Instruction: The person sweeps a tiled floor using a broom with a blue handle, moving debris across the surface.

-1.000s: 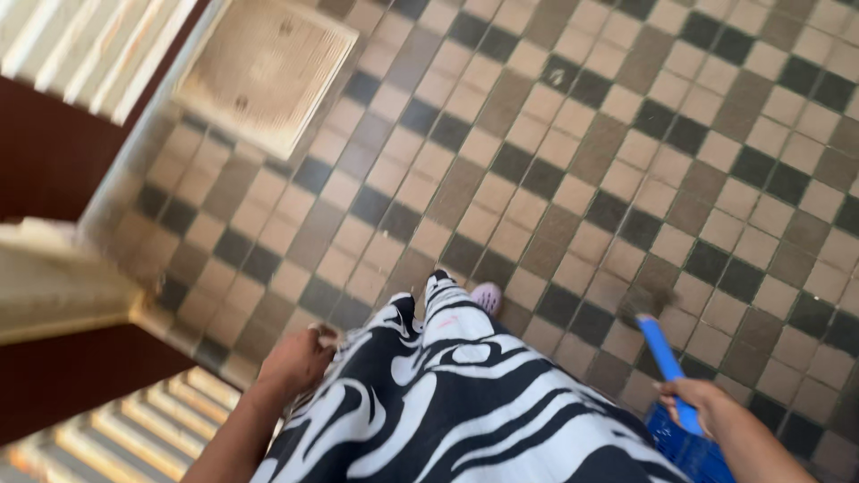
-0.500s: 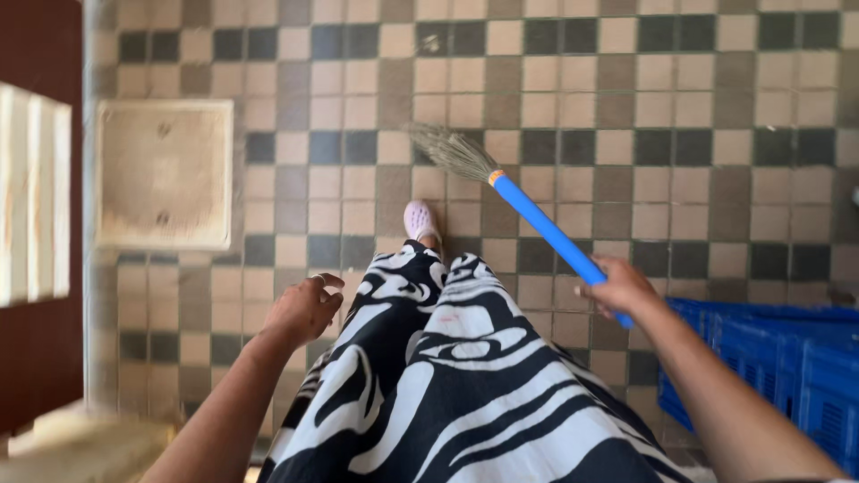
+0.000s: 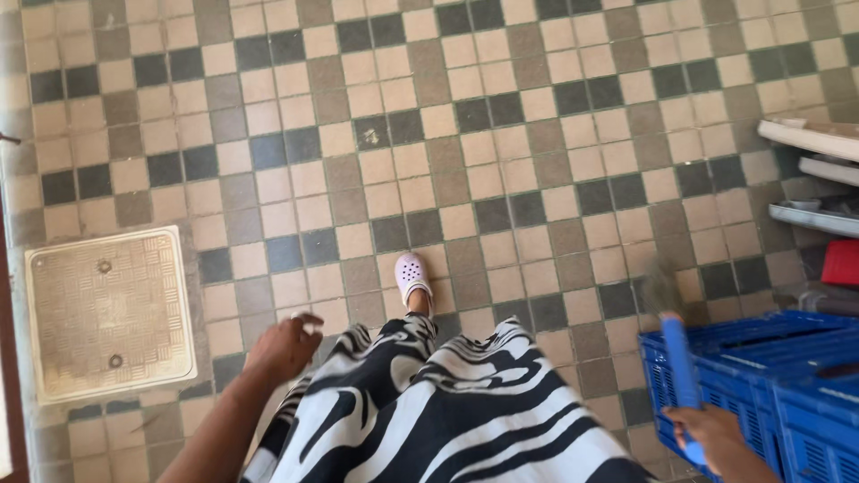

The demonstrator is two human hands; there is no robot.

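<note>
My right hand (image 3: 709,436) grips the blue handle of a broom (image 3: 680,365) at the lower right; its bristles blur just above the handle, near the floor. My left hand (image 3: 284,346) hangs free at the lower left with loosely curled fingers, holding nothing. I wear a black-and-white striped dress (image 3: 447,411), and one foot in a pale pink clog (image 3: 412,276) steps forward on the checkered tile floor (image 3: 501,134).
A blue plastic crate (image 3: 787,394) stands at the lower right beside the broom. White shelves or basins (image 3: 810,170) and a red item (image 3: 841,262) sit at the right edge. A square metal floor hatch (image 3: 109,311) lies at the left.
The broom has swung from pointing ahead over the floor back to my right side by the blue crate. The view has shifted, so the hatch sits lower left.
</note>
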